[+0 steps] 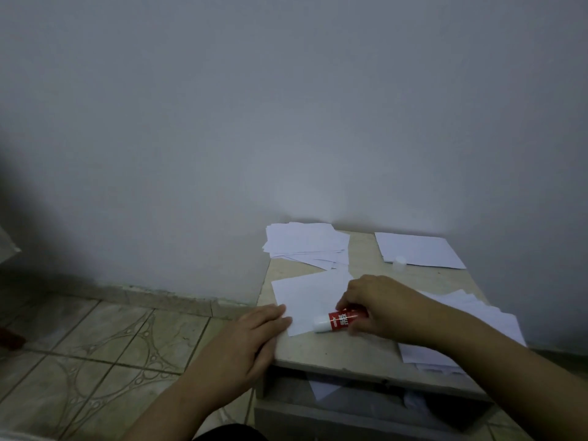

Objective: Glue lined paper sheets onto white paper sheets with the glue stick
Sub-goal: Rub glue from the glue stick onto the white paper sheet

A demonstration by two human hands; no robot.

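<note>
The left hand (254, 338) lies flat, holding down the thin, floppy paper sheet (308, 297) on the tabletop (366, 348), while the right hand (378, 308) pinches the light glue stick (334, 320) by its red middle

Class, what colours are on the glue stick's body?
The glue stick is red with white lettering and a white end, seen in the head view.

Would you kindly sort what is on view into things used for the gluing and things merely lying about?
In use: glue stick in the right hand; sheet under the left hand; paper stacks; cap.

Lying about: paper in the shelf below the table.
</note>
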